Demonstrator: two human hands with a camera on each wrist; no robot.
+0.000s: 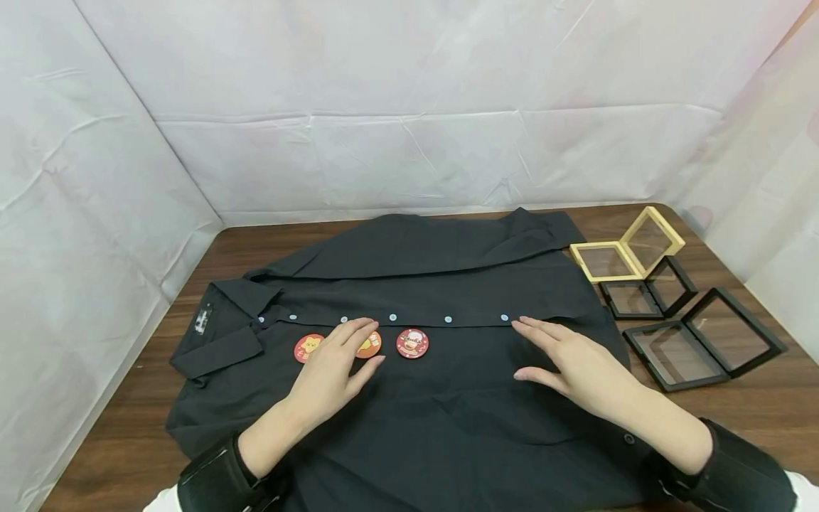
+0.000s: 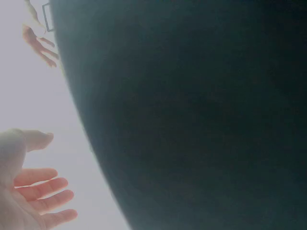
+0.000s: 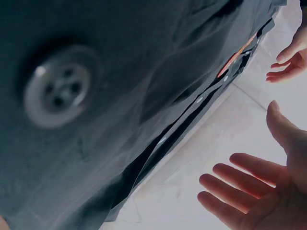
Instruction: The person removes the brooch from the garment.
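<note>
The black collared fabric shirt [image 1: 448,419] is dotted with pale-blue round buttons [image 1: 393,317]. Cartoons are printed on red, orange and dark-red round badges [image 1: 370,346]. Square hinged frames [image 1: 705,348] are rimmed in pale yellow or black; the wooden counter [image 1: 137,419] is grained brown.

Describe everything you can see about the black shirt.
The black shirt looks like matte cloth, lightly wrinkled. It lies spread sideways on the wooden table, collar to the left, with a pale label inside. A row of pale buttons runs across it, and a dark button sits toward the lower right. Three round badges rest on it, nearer than the row.
</note>
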